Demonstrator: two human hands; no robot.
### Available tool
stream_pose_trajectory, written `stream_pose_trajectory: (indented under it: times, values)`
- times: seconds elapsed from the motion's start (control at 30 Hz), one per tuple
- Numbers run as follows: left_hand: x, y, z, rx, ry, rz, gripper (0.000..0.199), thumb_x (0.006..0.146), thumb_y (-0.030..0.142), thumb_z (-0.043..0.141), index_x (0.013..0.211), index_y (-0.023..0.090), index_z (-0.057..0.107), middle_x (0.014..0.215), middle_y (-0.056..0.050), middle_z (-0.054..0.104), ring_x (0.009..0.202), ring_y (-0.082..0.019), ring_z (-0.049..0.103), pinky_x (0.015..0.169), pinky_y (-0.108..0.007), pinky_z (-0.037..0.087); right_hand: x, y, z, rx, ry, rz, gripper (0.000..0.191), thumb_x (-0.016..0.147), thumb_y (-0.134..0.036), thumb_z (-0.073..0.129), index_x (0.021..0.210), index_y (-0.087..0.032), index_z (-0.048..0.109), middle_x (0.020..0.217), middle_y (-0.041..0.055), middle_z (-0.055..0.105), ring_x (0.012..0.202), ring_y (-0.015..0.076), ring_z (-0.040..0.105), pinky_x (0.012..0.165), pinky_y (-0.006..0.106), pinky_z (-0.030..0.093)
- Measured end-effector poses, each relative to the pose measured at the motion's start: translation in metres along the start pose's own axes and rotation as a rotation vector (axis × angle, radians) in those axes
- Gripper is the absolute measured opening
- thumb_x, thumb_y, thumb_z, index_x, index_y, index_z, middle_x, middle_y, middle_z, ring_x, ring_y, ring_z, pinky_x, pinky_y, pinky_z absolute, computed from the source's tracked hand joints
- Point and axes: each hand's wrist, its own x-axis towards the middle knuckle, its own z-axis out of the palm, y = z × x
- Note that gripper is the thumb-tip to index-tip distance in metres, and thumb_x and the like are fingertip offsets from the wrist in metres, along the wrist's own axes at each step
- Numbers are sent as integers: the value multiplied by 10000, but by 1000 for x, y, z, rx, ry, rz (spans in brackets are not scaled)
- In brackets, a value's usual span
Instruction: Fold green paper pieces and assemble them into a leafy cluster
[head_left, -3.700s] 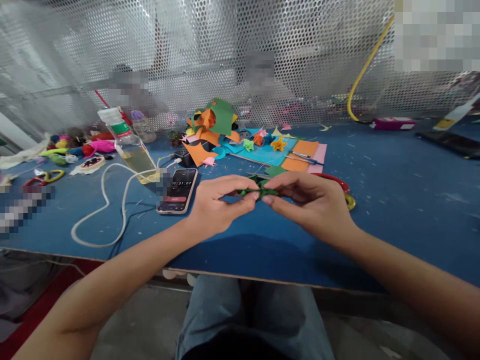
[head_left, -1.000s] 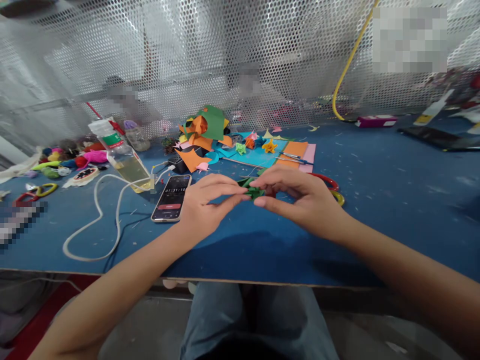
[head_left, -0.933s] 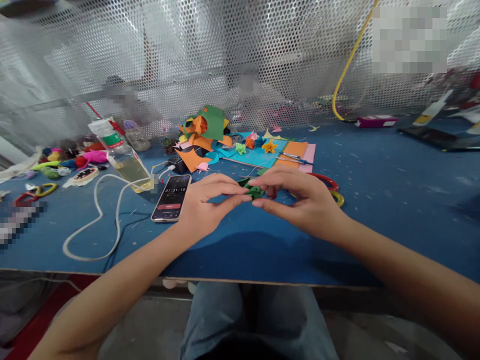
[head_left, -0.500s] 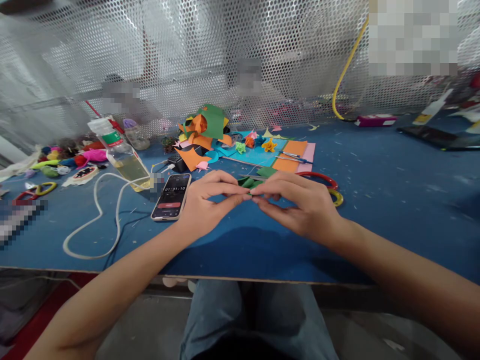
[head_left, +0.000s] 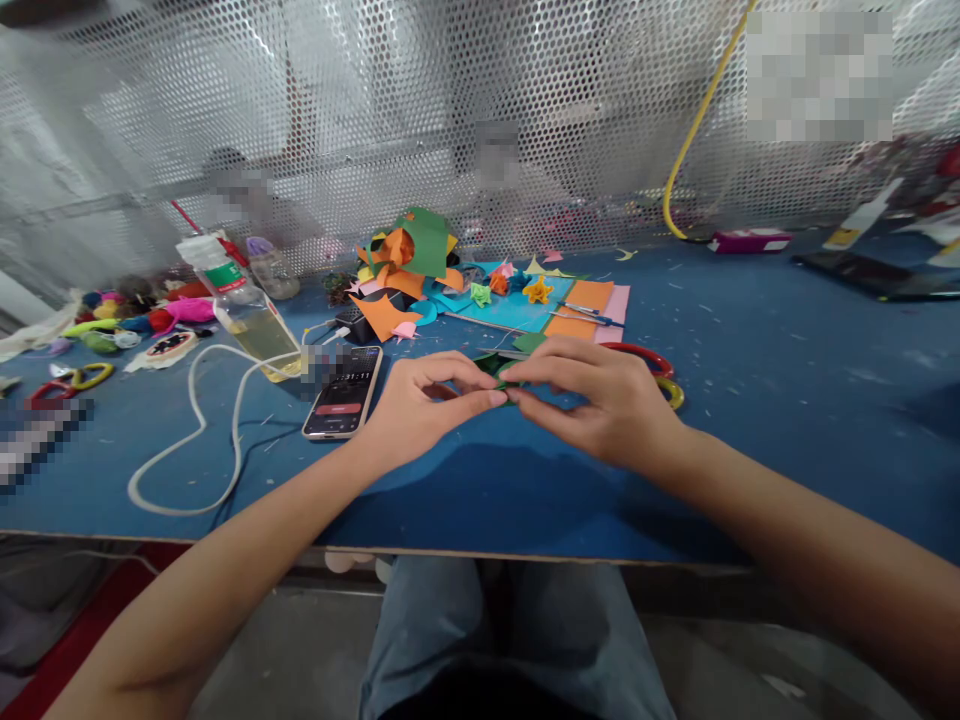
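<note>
Between my fingertips is a small piece of green paper (head_left: 504, 384), partly hidden by the fingers. My left hand (head_left: 431, 402) pinches it from the left, thumb below and index finger above. From the other side my right hand (head_left: 600, 400) grips it the same way. Just behind the hands lie scissors with a red and a yellow handle (head_left: 671, 392), their blades largely covered. A scrap of green paper (head_left: 529, 343) shows beyond my right fingers. Folded paper flowers in green (head_left: 481, 295) and orange (head_left: 538, 290) sit farther back.
A phone (head_left: 343, 394) with a running timer lies left of my hands, near a white cable (head_left: 191, 430) and a leaning bottle of yellowish liquid (head_left: 259, 335). Paper scraps (head_left: 420, 245) are heaped at the back. Orange sheets (head_left: 581, 308) carry pens. A perforated metal panel (head_left: 420, 100) stands behind.
My fingers have shifted slightly on the green paper, and its visible shape differs a little. My left fingers are a bit more bent. The other things stay put.
</note>
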Motion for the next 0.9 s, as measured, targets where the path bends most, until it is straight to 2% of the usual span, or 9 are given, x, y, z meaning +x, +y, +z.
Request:
stream_pose_trajectory:
  times: [0.17, 0.27, 0.53, 0.73, 0.9]
  values:
    - [0, 1, 0, -6, -43, -47, 82, 715, 252, 696, 705, 171, 684, 707, -22, 658, 605, -98, 589, 449, -175, 438, 3, -1, 1, 140, 10, 120, 47, 777, -217, 599, 772, -231, 643, 678, 0, 578, 576, 112, 545, 513, 240, 460]
    - [-2, 2, 0, 33, -55, -52, 81, 716, 248, 691, 725, 169, 684, 713, -26, 659, 606, -98, 600, 476, -172, 468, 3, 2, -1, 171, -35, 132, 55, 776, -222, 602, 759, -223, 655, 693, 2, 587, 551, 99, 534, 481, 229, 437]
    - [-4, 0, 1, 111, -27, 84, 121, 731, 233, 674, 835, 172, 688, 793, -44, 683, 653, -108, 619, 520, -185, 509, 3, 5, -4, 190, -77, 141, 64, 778, -214, 607, 777, -210, 671, 693, -1, 587, 547, 87, 529, 472, 215, 412]
    - [-4, 0, 5, 167, 8, 193, 81, 721, 192, 677, 792, 154, 684, 762, -44, 686, 636, -105, 623, 533, -193, 527, 2, 5, -4, 186, -97, 114, 61, 772, -197, 609, 789, -197, 668, 682, -1, 569, 549, 90, 525, 492, 223, 420]
    - [-4, 0, 5, 178, 14, 195, 48, 734, 190, 666, 759, 151, 677, 727, -34, 685, 622, -100, 625, 525, -177, 519, 3, 4, -2, 165, -103, 126, 58, 764, -210, 609, 775, -192, 663, 667, -2, 559, 556, 96, 521, 505, 229, 418]
